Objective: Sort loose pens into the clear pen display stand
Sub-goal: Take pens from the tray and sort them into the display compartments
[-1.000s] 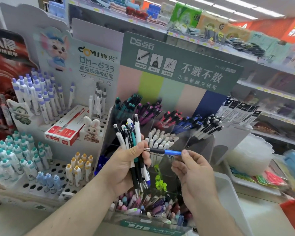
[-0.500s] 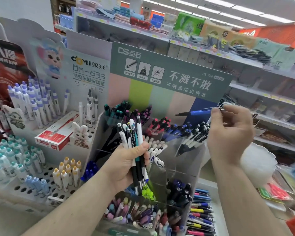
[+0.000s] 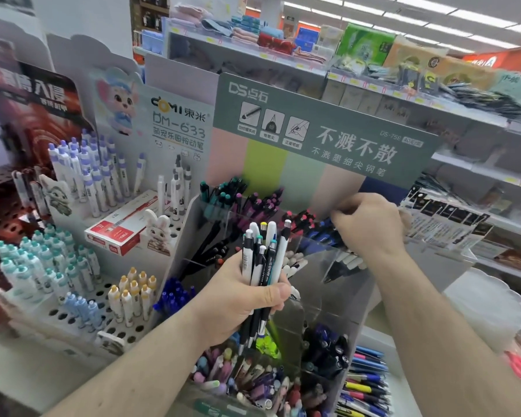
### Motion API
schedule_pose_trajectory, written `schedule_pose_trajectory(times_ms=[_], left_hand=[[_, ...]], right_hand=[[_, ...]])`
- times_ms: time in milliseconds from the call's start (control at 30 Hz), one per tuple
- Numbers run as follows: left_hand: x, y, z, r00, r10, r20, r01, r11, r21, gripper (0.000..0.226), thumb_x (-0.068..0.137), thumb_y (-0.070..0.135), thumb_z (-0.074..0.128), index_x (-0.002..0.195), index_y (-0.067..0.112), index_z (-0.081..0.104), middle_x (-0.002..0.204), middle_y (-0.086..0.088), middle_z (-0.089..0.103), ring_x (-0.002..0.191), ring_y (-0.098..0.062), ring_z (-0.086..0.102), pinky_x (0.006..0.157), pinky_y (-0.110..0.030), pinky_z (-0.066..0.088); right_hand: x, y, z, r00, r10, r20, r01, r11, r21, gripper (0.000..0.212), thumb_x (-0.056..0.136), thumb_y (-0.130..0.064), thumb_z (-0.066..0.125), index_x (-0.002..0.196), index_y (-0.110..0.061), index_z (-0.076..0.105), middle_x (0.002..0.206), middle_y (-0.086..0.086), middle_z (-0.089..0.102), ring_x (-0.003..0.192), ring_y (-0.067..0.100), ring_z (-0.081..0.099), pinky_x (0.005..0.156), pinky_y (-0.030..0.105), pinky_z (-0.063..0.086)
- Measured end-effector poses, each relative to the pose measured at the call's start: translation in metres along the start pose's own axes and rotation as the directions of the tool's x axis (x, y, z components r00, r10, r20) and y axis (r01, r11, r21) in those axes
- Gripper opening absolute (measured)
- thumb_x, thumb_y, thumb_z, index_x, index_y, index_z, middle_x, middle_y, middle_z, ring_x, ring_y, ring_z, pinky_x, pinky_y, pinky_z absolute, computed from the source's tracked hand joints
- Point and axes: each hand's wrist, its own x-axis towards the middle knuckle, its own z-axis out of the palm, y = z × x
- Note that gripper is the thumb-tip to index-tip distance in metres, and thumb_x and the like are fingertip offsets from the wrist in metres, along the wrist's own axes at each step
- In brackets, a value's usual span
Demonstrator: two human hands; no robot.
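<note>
Right hand (image 3: 369,225) dropped from 1 o'clock into stand's (image 3: 348,299) back-row blue slot, fingers curled, blue pen hidden, grip unclear. Left hand (image 3: 241,302) grips bundle (image 3: 263,257) upright, 6 o'clock, likely for picking next.

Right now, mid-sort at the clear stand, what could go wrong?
1. The left hand grips a thick bundle of pens one-handed, above the open lower bins; one might slip out and drop into the wrong bin.
2. The right hand is down among crowded pens in the top-row compartment of the clear display stand; it may knock neighbours across the divider.
</note>
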Motion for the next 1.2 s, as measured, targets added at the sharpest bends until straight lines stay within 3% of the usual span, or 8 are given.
schedule_pose_trajectory(times_ms=[67,200,400,600,700,800,1067,1200], left_hand=[[-0.001,-0.001,-0.001,1.0,0.005,0.005,-0.005,1.0,0.022,0.006,0.081,0.006,0.069,0.076,0.008,0.066,0.068,-0.001,0.06,0.064,-0.016,0.058,0.069,-0.027,0.05],[-0.002,0.0,-0.003,0.999,-0.007,0.039,0.004,0.997,0.079,0.006,0.082,0.006,0.071,0.08,0.004,0.065,0.07,0.003,0.064,0.067,-0.017,0.058,0.07,-0.028,0.049],[-0.005,0.001,-0.003,1.0,-0.01,0.02,0.008,0.994,0.106,0.008,0.082,0.006,0.072,0.08,0.005,0.064,0.07,0.003,0.064,0.067,-0.018,0.058,0.07,-0.029,0.049],[-0.007,0.0,-0.003,1.0,-0.029,0.003,0.029,0.995,0.099,0.007,0.083,0.005,0.072,0.082,0.004,0.065,0.069,0.0,0.064,0.066,-0.017,0.059,0.07,-0.027,0.05],[-0.009,-0.001,-0.004,0.998,-0.059,-0.027,0.061,0.995,0.079,0.011,0.082,0.003,0.073,0.087,0.001,0.063,0.071,-0.005,0.063,0.066,-0.018,0.059,0.069,-0.026,0.05],[-0.011,-0.003,-0.002,0.994,-0.102,-0.026,0.102,0.995,-0.013,0.015,0.08,0.003,0.073,0.089,0.003,0.061,0.072,-0.006,0.062,0.064,-0.019,0.058,0.065,-0.027,0.049],[-0.018,0.0,0.003,0.933,-0.337,-0.122,0.285,0.904,-0.317,0.045,0.077,0.028,0.076,0.111,0.003,0.06,0.078,-0.006,0.065,0.063,-0.017,0.063,0.056,-0.028,0.05],[-0.017,-0.001,0.003,0.877,-0.355,-0.324,0.295,0.93,-0.219,0.016,0.087,0.015,0.07,0.093,0.007,0.057,0.065,-0.006,0.06,0.057,-0.018,0.057,0.052,-0.029,0.047]], right_hand=[[0.009,-0.005,-0.006,0.991,0.053,0.124,-0.046,0.997,-0.061,0.008,0.08,-0.023,0.067,0.081,-0.022,0.075,0.082,-0.004,0.073,0.089,0.022,0.062,0.069,0.028,0.04],[0.024,-0.005,-0.003,0.974,0.09,0.209,-0.048,0.979,-0.197,0.008,0.072,-0.022,0.067,0.077,-0.017,0.07,0.072,0.0,0.068,0.08,0.026,0.061,0.085,0.041,0.048],[0.032,-0.006,-0.003,0.959,0.042,0.279,0.019,0.977,-0.214,0.013,0.072,-0.018,0.068,0.071,-0.01,0.058,0.069,0.006,0.062,0.07,0.03,0.06,0.059,0.03,0.043],[0.008,-0.024,-0.022,0.986,-0.003,0.165,0.056,0.947,-0.315,0.008,0.081,-0.021,0.062,0.086,-0.019,0.067,0.086,0.001,0.069,0.09,0.031,0.061,0.094,0.041,0.041],[-0.033,-0.046,-0.032,0.994,-0.109,0.027,0.106,0.99,0.096,0.015,0.086,-0.022,0.066,0.097,-0.027,0.074,0.087,-0.011,0.072,0.086,0.014,0.067,0.085,0.027,0.05],[-0.065,-0.06,-0.026,0.928,-0.185,0.324,0.019,0.891,0.454,0.023,0.088,-0.034,0.07,0.111,-0.035,0.069,0.085,-0.014,0.071,0.077,0.003,0.066,0.073,0.022,0.052],[-0.085,-0.045,0.007,0.969,-0.17,0.181,0.028,0.799,0.601,0.015,0.093,-0.015,0.065,0.096,-0.03,0.068,0.072,-0.007,0.065,0.061,0.004,0.056,0.06,0.027,0.047],[-0.085,-0.047,-0.002,0.976,-0.163,0.144,0.036,0.774,0.632,0.017,0.095,-0.012,0.061,0.094,-0.028,0.068,0.074,-0.002,0.067,0.061,0.008,0.056,0.059,0.032,0.048]])
